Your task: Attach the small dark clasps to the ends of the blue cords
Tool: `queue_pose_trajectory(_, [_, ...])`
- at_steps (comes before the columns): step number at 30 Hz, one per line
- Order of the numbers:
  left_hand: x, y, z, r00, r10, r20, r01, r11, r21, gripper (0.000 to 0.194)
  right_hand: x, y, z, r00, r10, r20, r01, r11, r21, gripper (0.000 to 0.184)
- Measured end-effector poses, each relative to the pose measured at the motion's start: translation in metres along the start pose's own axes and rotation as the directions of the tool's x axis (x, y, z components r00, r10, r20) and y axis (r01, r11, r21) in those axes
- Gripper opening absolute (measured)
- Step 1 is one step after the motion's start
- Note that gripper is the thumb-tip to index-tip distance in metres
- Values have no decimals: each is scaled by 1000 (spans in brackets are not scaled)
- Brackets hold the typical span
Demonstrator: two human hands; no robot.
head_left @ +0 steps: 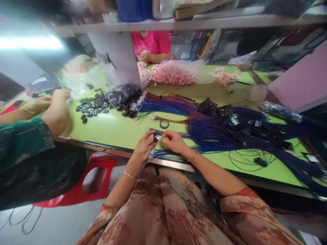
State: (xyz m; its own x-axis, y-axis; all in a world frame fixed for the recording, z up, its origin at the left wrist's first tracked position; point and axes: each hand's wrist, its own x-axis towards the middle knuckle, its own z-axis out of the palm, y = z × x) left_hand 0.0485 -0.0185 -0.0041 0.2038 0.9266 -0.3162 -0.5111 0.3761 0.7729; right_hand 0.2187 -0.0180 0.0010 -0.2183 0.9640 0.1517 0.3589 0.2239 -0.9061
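My left hand [144,145] pinches a small black connector [155,138] just above the green table's [112,127] front edge. My right hand [173,140] is closed in a pinch right beside it, fingertips at the connector, apparently on a thin blue wire. Short blue wires [163,132] lie under and behind both hands. A large heap of blue and red wires with black connectors [224,126] spreads to the right.
A pile of loose black connectors [93,106] lies at the left, near a co-worker's arms [55,112] in a green sleeve. Bags of pink parts [173,73] lie at the back before a person in pink. A tape ring [164,124] and a red stool [89,183] are nearby.
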Motion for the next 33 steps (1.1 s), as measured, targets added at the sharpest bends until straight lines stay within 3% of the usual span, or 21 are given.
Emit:
queue_pose_trajectory(6, [0,-3,-1,999,-25,47,26,999,-21,30,-2,-1,1,1000,-7,9,7,999,-49,13])
queue_pose_trajectory(15, [-3,-2,1,999,-49,-9,49,999,11,38,-4,-1,3,1000,4,21,-3,998,-60,9])
queue_pose_trajectory(24, [-6,-10,5,994,85,-72,-72,984,164,38,-5,1,5,995,-88,46,92,993,-74,8])
queue_pose_trajectory(28, [-6,-13,5,990,102,-99,-83,980,183,41,-5,-2,3,981,-177,76,186,972,-142,10])
queue_pose_trajectory(33, [-9,-14,6,981,124,-148,-94,976,197,44,-6,0,5,974,-178,142,200,968,-155,9])
